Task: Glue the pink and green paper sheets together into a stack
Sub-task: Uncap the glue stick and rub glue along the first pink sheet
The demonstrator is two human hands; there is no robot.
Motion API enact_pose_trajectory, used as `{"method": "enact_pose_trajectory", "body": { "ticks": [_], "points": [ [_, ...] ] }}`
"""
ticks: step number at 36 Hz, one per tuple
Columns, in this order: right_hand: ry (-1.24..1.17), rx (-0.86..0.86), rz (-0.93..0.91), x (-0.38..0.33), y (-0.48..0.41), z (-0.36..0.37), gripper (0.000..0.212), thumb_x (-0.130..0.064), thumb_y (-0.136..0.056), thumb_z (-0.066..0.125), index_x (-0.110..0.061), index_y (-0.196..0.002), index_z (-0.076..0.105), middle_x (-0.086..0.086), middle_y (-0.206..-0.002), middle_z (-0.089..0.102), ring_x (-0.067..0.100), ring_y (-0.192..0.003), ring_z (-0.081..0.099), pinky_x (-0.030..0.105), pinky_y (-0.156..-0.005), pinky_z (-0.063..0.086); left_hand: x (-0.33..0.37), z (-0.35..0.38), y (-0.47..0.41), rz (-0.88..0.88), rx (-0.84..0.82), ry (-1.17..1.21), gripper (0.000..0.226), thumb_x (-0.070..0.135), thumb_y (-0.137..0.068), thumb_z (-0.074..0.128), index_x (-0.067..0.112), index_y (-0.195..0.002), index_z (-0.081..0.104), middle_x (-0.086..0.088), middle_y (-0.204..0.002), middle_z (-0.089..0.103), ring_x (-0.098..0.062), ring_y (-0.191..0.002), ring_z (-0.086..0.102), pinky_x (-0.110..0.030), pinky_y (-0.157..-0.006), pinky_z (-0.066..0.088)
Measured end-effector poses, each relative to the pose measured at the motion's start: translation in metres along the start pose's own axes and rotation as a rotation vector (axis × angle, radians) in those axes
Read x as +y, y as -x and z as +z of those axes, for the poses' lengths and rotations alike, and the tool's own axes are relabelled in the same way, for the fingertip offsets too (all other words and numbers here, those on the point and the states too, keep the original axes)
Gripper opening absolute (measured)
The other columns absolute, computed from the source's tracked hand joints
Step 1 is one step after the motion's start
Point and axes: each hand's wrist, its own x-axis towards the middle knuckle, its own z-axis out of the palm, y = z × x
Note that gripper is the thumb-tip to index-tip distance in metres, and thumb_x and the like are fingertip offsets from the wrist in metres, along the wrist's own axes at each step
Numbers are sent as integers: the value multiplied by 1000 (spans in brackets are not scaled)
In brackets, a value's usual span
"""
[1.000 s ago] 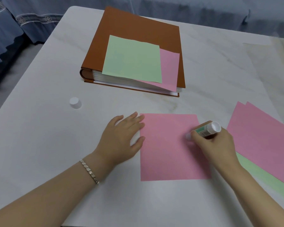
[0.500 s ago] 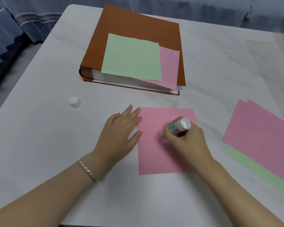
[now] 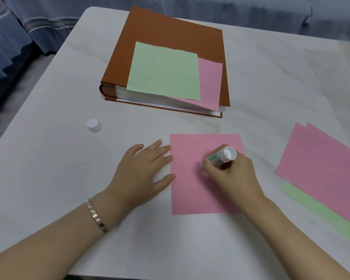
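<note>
A pink sheet [image 3: 192, 190] lies flat on the white table in front of me. My right hand [image 3: 230, 174] grips a glue stick [image 3: 222, 157] with its tip pressed on the middle of that sheet. My left hand [image 3: 143, 168] lies flat on the table, its fingertips touching the sheet's left edge. On the brown album [image 3: 170, 31] at the back rests a green sheet [image 3: 164, 71] over a pink sheet [image 3: 210, 81]. At the right lie pink sheets [image 3: 321, 168] over a green sheet [image 3: 321, 217].
The glue stick's white cap [image 3: 93, 125] stands on the table to the left. The table [image 3: 49, 178] has its left edge near the cap and its front edge just below my forearms. Blue cloth hangs beyond the far edge.
My right hand has slid the glue stick leftward, from the pink sheet's right edge to its middle. My left hand has stayed at the sheet's left edge.
</note>
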Motion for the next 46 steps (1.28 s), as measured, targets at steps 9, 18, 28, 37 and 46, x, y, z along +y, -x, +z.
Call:
{"method": "enact_pose_trajectory", "body": {
  "ticks": [9, 18, 28, 37, 46],
  "points": [
    [17, 77, 51, 14, -1, -19, 13, -19, -77, 70, -12, -72, 61, 8, -70, 65, 7, -55, 48, 15, -52, 39, 5, -2, 1, 10, -26, -63, 46, 45, -85, 43, 13, -105, 70, -3, -123, 64, -23, -120, 56, -47, -93, 44],
    [20, 195, 100, 21, 2, -36, 7, -15, -75, 71, -15, -72, 65, -2, -71, 68, 8, -65, 56, 10, -56, 41, 7, 0, 1, 34, -16, -33, 51, 51, -84, 46, 9, -103, 69, -4, -132, 57, -23, -126, 50, -48, -95, 42],
    [-86, 48, 58, -1, 8, -6, 8, -20, -75, 71, -15, -74, 66, 1, -74, 69, 9, -61, 56, 13, -55, 40, 1, -1, -8, 14, -80, 26, 54, 53, -80, 44, 12, -110, 62, -1, -131, 58, -19, -130, 45, -38, -102, 33],
    [-20, 31, 31, -2, 8, 2, 11, -18, -75, 69, -12, -74, 60, 4, -66, 62, 7, -57, 50, 17, -54, 40, 3, 3, -3, 75, 38, 71, 37, 40, -83, 52, 13, -99, 70, -2, -122, 64, -19, -123, 52, -36, -99, 33],
    [-12, 44, 62, 9, 9, -11, 12, -18, -76, 69, -14, -71, 59, 4, -66, 63, 11, -56, 52, 17, -53, 40, 4, 4, -2, 40, 33, 85, 35, 40, -82, 51, 15, -95, 72, 1, -119, 66, -17, -121, 53, -35, -101, 32]
  ]
}}
